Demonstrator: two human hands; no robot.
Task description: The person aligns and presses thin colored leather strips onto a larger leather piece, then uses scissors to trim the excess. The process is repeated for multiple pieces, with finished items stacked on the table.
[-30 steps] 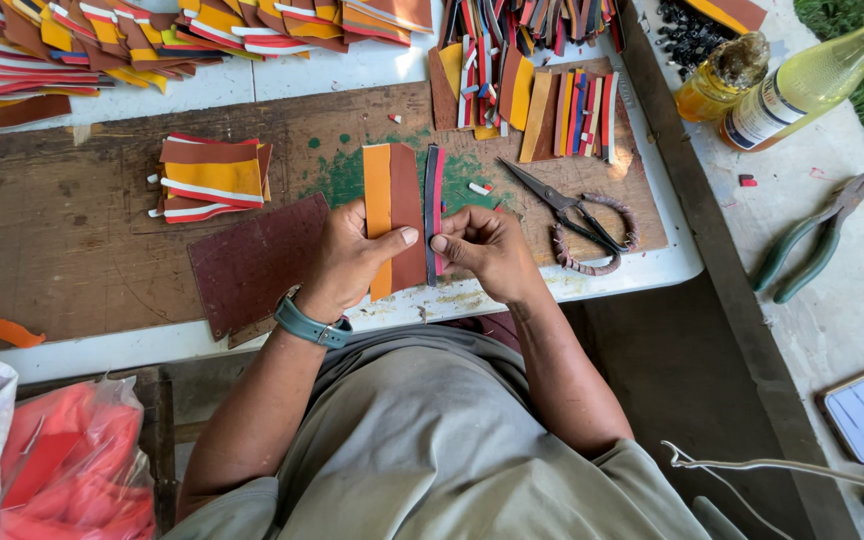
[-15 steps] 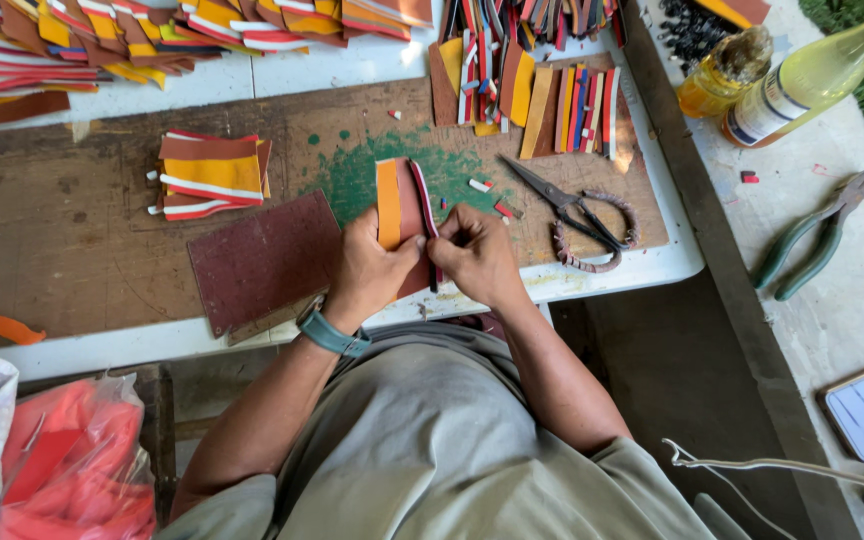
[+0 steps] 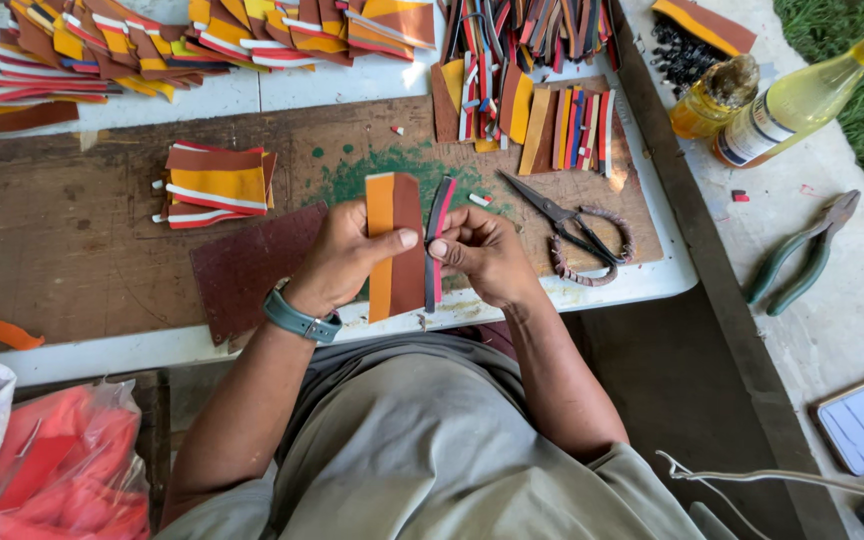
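left hand [image 3: 344,255] fingers pinch the orange-and-brown piece [image 3: 394,245]; right hand [image 3: 482,255] fingers grip the thin strip [image 3: 436,240] just beside it.

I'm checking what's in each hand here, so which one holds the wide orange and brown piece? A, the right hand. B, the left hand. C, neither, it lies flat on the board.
B: the left hand grips the orange and brown piece upright, while the right hand pinches a narrow strip beside it.
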